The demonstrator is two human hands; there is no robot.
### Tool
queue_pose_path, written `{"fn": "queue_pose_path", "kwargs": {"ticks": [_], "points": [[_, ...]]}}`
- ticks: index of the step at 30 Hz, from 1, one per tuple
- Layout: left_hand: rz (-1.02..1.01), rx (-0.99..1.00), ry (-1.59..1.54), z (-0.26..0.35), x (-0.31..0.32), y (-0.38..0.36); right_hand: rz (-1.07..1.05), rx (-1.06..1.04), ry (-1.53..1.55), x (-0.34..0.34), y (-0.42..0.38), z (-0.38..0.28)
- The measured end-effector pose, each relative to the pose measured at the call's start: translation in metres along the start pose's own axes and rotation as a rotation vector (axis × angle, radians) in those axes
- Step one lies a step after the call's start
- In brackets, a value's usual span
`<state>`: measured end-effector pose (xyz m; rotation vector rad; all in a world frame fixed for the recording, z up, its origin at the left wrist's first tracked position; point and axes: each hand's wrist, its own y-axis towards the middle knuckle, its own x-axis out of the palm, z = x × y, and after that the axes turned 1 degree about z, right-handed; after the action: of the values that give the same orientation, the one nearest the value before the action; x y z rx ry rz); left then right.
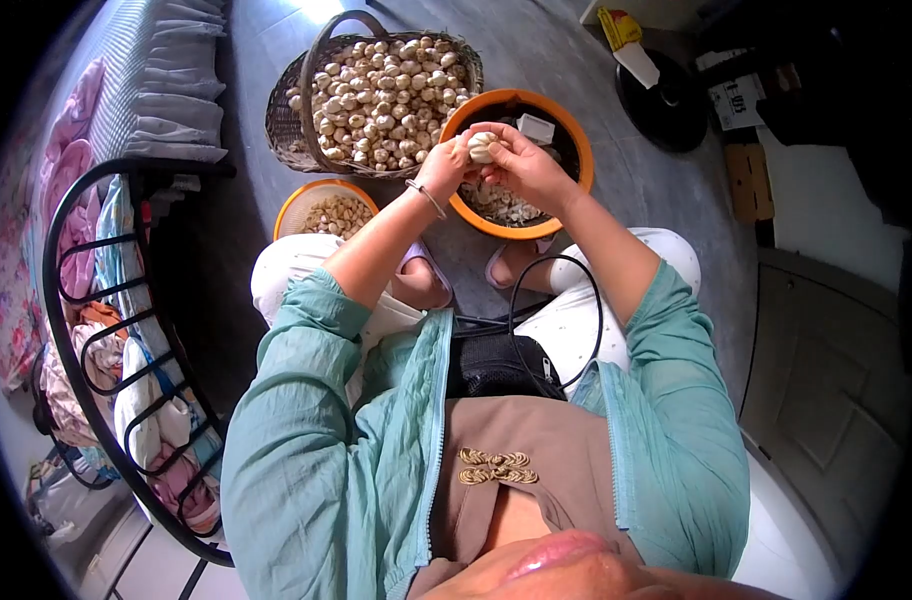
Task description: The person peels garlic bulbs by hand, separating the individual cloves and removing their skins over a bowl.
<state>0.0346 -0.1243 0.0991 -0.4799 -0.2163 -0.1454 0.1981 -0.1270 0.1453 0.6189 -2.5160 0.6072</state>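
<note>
Both my hands meet over an orange-rimmed tub (582, 150) and hold one pale garlic bulb (482, 148) between them. My left hand (444, 168) closes on the bulb's left side; a bracelet circles that wrist. From the right, my right hand (528, 165) wraps its fingers round the same bulb. Papery garlic skins (501, 205) lie in the tub below, along with a small white box-like piece (535, 129). Left of the tub, a wicker basket (284, 128) with an arched handle is heaped with whole garlic bulbs (386, 95). Separated cloves (338, 215) fill part of a smaller orange-rimmed basket (288, 208).
A black metal bed frame (54, 250) with clothes and bedding stands at the left. A black round object (666, 110) and a cardboard box (748, 182) are on the right. A black cable (514, 300) loops over my lap. Grey floor (666, 200) surrounds the containers.
</note>
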Motion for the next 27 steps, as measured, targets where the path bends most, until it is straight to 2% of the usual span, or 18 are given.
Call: {"fn": "queue_pose_path", "kwargs": {"ticks": [2, 3, 4, 6, 8, 10, 11, 12, 14, 16, 17, 18, 20, 21, 23, 24, 27], "points": [[-0.132, 0.099, 0.259, -0.018, -0.013, 0.014, 0.044, -0.010, -0.015, -0.007, 0.001, -0.006], [-0.126, 0.246, 0.650, 0.007, -0.003, -0.004, 0.121, -0.025, -0.005, -0.012, 0.004, -0.007], [-0.085, 0.477, 0.885, 0.003, -0.006, -0.001, 0.198, -0.041, 0.002, -0.015, 0.004, -0.007], [0.015, 0.591, 1.158, -0.001, -0.008, -0.005, 0.253, -0.071, -0.007, -0.023, 0.003, -0.009], [0.001, 0.518, 1.174, 0.004, -0.006, -0.008, 0.266, -0.066, 0.006, -0.030, 0.003, -0.008], [0.252, 0.584, 1.171, 0.000, -0.005, -0.006, 0.314, -0.088, -0.024, -0.028, -0.005, -0.012], [0.219, 0.527, 1.200, -0.001, -0.009, -0.005, 0.345, -0.103, -0.059, -0.025, -0.004, -0.013], [0.368, 0.406, 1.202, -0.002, -0.011, -0.004, 0.352, -0.108, -0.059, -0.026, -0.007, -0.013], [0.345, 0.334, 1.234, -0.008, -0.017, -0.005, 0.361, -0.111, -0.057, -0.024, -0.007, -0.012], [0.176, -0.054, 0.885, -0.032, -0.025, 0.000, 0.359, -0.092, -0.095, -0.021, -0.012, -0.016], [0.220, 0.065, 1.014, -0.044, -0.031, 0.003, 0.355, -0.067, -0.122, -0.019, -0.011, -0.015], [0.222, 0.070, 1.013, -0.047, -0.030, 0.005, 0.353, -0.071, -0.125, -0.019, -0.013, -0.017], [0.059, -0.309, 0.651, -0.049, -0.038, 0.009, 0.337, -0.048, -0.268, -0.017, -0.013, -0.017], [0.056, -0.299, 0.651, -0.045, -0.034, 0.007, 0.339, -0.056, -0.274, -0.025, -0.011, -0.018], [0.174, -0.227, 0.730, -0.032, -0.026, -0.003, 0.265, 0.012, -0.330, -0.041, -0.008, -0.012], [0.180, -0.260, 0.738, -0.033, -0.027, -0.009, 0.265, 0.016, -0.322, -0.037, -0.012, -0.011], [0.252, -0.215, 0.978, -0.052, -0.054, 0.003, 0.310, 0.027, -0.274, -0.026, -0.020, -0.012]]}}
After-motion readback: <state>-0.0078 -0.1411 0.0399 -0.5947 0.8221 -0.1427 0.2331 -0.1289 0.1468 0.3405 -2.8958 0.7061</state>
